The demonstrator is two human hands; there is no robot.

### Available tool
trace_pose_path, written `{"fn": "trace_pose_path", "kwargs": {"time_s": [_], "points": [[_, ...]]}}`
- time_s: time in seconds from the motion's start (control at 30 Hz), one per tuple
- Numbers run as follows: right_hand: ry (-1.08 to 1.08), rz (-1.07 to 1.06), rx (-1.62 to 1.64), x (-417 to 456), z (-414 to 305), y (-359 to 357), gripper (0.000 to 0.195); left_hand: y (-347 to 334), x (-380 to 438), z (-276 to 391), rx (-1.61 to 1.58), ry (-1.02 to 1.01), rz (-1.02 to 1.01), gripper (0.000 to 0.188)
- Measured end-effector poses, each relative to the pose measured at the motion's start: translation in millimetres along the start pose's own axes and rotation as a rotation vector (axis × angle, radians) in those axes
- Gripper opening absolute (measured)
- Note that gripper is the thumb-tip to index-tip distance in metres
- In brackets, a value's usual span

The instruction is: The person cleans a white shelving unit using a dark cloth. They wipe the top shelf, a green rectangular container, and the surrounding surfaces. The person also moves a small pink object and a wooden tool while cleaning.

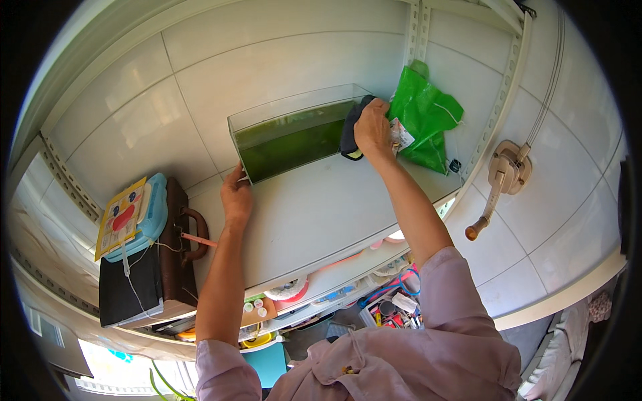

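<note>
A rectangular glass tank (296, 145) with murky green water stands on the white shelf top (316, 210), near the tiled wall. My left hand (236, 195) holds the tank's lower left corner, with its fingertips partly hidden behind the glass. At the opposite end, my right hand (372, 128) grips a dark fabric item (351, 133) with a pale yellowish patch, over the tank's right end. That fabric covers the tank's right corner, so contact there cannot be made out. Just right of this hand leans a green plastic bag (424, 118) with a white label bearing writing.
A brown case (175, 250) with a handle stands at left, beside a light-blue plastic case (155, 210) and a yellow card (120, 218). Perforated metal uprights (494, 105) frame the shelf. A wall-mounted crank (504, 170) is at right. Lower shelves carry a bin of tools (396, 311).
</note>
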State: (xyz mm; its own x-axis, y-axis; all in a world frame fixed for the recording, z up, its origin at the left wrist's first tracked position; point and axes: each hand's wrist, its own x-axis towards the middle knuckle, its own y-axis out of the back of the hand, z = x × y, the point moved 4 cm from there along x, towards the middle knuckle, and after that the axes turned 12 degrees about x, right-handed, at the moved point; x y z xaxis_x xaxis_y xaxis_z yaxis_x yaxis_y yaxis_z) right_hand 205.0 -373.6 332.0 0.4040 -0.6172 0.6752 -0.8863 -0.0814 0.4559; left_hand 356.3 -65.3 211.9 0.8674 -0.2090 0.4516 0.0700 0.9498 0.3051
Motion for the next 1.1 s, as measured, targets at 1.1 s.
{"fn": "trace_pose_path", "kwargs": {"time_s": [1.1], "points": [[0.367,-0.349,0.408,-84.4,-170.2,-52.6,0.035,13.5,-6.2,20.6,-0.101,0.118,0.091,0.044]]}}
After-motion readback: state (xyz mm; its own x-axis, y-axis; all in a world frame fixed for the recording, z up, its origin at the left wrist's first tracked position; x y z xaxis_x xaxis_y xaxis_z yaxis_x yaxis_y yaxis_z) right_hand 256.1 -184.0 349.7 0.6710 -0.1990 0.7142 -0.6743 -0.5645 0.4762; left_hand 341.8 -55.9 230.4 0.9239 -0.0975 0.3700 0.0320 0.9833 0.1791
